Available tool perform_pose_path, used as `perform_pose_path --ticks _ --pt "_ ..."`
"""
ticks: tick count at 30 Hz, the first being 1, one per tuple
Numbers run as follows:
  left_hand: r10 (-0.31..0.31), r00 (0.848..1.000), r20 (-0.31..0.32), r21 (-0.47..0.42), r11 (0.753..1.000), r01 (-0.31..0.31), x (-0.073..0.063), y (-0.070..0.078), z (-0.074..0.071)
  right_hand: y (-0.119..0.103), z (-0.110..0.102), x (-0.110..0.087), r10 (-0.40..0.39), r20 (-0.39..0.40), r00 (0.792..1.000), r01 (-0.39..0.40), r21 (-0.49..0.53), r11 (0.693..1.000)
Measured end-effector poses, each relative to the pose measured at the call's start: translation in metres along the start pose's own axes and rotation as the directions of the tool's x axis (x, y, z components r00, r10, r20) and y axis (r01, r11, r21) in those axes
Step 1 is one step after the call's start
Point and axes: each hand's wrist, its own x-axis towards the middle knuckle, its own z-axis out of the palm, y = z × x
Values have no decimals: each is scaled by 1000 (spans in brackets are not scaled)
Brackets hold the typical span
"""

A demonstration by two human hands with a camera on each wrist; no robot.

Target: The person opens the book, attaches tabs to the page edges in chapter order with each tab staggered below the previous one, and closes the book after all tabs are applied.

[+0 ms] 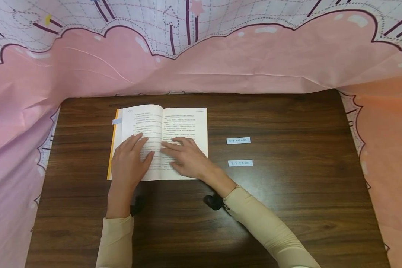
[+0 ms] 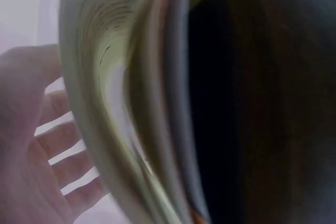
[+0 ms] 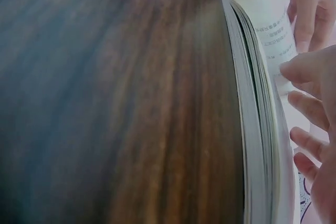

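An open book [image 1: 184, 117] with printed pages and a yellow cover edge lies on the left part of the table. My left hand [image 1: 128, 160] rests on its left page, fingers extended toward the top. Across the right page lies my right hand [image 1: 187, 158], its fingertips near the centre fold. A pale blue tab [image 1: 117, 121] sticks out from the book's upper left edge. In the left wrist view, curved pages [image 2: 79, 72] stand beside the spread fingers. The right wrist view shows the page edges [image 3: 257, 119] beside the right hand's separated fingers [image 3: 308, 109].
Two pale paper strips with handwriting, an upper strip [image 1: 238, 140] and a lower strip [image 1: 240, 163], lie right of the book on the dark wooden table [image 1: 305, 208]. Pink patterned cloth [image 1: 241, 70] hangs round the table's back and sides.
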Motion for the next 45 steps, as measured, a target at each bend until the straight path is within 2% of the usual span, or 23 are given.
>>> perform_pose_path --ticks 4,7,16,28,40,45 --pt "-19 1000 15 2 1000 19 -5 -5 3 -2 3 2 0 44 999 3 -77 997" --pt "-26 999 26 -3 1000 26 -6 -6 4 -3 4 3 -5 44 999 10 -103 995" --pt "-22 1000 21 -4 1000 22 -7 -6 9 -3 5 5 -27 24 999 30 -127 991" --pt "-15 998 61 -10 1000 16 -15 -7 17 1 3 19 -25 52 998 35 -186 982" --pt "-57 994 93 -42 997 61 -17 -7 16 1 1 27 -13 127 992 52 -310 949" --pt "-65 991 116 -51 996 72 -17 -5 17 4 -2 31 -3 142 990 49 -324 945"
